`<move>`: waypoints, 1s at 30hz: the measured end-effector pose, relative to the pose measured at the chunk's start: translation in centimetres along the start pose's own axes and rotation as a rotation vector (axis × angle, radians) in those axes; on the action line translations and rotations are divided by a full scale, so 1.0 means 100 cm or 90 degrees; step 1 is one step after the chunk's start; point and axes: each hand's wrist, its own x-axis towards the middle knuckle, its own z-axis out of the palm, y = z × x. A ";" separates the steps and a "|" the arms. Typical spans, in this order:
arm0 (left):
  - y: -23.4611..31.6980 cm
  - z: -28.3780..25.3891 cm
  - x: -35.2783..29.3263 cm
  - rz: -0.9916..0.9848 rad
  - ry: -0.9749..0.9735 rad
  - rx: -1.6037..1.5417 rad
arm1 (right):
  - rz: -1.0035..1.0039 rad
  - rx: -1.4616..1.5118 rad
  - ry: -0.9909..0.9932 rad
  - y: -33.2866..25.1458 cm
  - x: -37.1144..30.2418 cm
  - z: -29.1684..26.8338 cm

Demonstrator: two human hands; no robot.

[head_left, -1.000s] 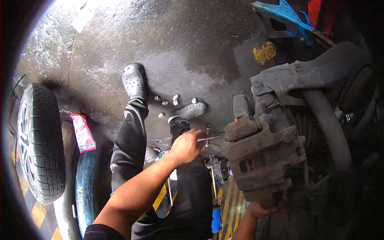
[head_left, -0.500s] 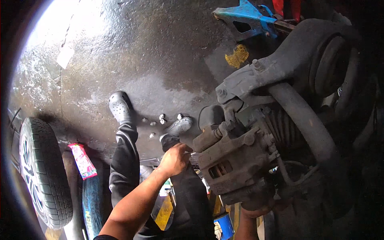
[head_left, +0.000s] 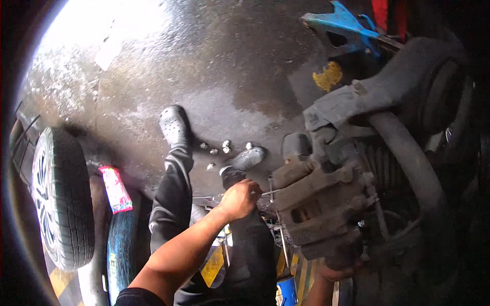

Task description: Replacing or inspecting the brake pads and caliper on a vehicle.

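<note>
Left hand point(head_left: 241, 199) has its grip wrapped round a thin silver metal rod point(head_left: 268, 192) pointing at the bulky, grimy grey brake caliper point(head_left: 319, 209) on the right; can't tell if the tip touches. Right hand point(head_left: 333, 272) is at the caliper's near end, fingers mostly hidden, so can't tell what that grip's doing. Small silver metal nuts point(head_left: 226, 150) sit on the dark concrete floor point(head_left: 204, 66).
</note>
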 end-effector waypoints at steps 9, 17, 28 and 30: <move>0.006 0.007 0.000 -0.021 0.007 0.003 | 0.013 -0.186 0.072 0.001 -0.002 -0.001; 0.004 0.009 0.000 -0.006 0.007 0.001 | -0.046 -0.280 0.195 0.013 -0.009 0.016; 0.075 -0.026 0.011 -0.027 0.127 -0.411 | -0.039 -0.314 0.094 0.009 -0.013 0.010; 0.098 -0.041 0.009 0.105 0.114 -0.569 | -0.080 -0.313 0.198 0.015 -0.022 0.025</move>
